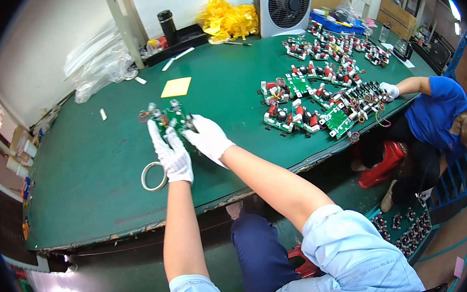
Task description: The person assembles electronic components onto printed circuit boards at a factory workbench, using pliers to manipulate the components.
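Note:
Both my hands wear white gloves and meet at a green circuit board (pixel 176 117) with metal parts and reddish wires, above the left part of the table. My left hand (pixel 173 157) holds it from the near side, fingers pointing away from me. On the board's right edge, my right hand (pixel 210 138) is closed with the fingertips bent in. Parts of the board are hidden behind the gloves. Just left of my left wrist lies a roll of tape (pixel 144 178). Beyond the board, a yellow square of paper (pixel 175 87) rests flat on the table.
Many assembled circuit boards (pixel 337 120) crowd the right side of the green table (pixel 100 195). A co-worker (pixel 436 108) in blue reaches in there with a gloved hand. A fan (pixel 290 4), yellow scraps (pixel 229 19) and a black bottle (pixel 167 26) stand along the back.

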`<state>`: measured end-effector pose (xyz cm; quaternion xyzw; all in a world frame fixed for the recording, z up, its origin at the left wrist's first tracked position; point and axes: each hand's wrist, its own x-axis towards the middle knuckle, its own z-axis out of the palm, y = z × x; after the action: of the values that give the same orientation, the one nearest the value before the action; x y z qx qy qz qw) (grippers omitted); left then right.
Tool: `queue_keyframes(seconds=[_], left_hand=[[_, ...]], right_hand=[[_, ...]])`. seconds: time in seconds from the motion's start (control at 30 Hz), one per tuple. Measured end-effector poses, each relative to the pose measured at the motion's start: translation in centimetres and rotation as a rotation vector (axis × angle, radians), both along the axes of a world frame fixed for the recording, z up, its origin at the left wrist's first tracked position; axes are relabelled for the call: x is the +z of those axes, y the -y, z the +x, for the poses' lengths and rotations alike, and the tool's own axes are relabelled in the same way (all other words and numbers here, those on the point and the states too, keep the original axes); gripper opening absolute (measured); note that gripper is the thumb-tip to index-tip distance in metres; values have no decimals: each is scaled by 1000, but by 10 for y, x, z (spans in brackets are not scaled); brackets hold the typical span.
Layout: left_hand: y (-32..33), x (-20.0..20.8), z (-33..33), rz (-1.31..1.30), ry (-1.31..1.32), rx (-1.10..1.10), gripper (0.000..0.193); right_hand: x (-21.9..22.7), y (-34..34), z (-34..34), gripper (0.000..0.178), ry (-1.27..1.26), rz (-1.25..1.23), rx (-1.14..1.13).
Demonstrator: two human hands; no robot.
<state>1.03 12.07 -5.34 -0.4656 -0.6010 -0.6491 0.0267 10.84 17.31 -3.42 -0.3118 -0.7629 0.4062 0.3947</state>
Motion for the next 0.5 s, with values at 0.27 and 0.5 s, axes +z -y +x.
queue_keyframes(seconds=[0.27, 0.5], left_hand=[[-28, -27, -14, -331, -89, 138, 47], [-20, -36, -44, -289, -19, 164, 57]], right_hand=[[-21, -37, -21, 53, 329, -88, -25], [-15, 19, 18, 62, -32, -243, -18]])
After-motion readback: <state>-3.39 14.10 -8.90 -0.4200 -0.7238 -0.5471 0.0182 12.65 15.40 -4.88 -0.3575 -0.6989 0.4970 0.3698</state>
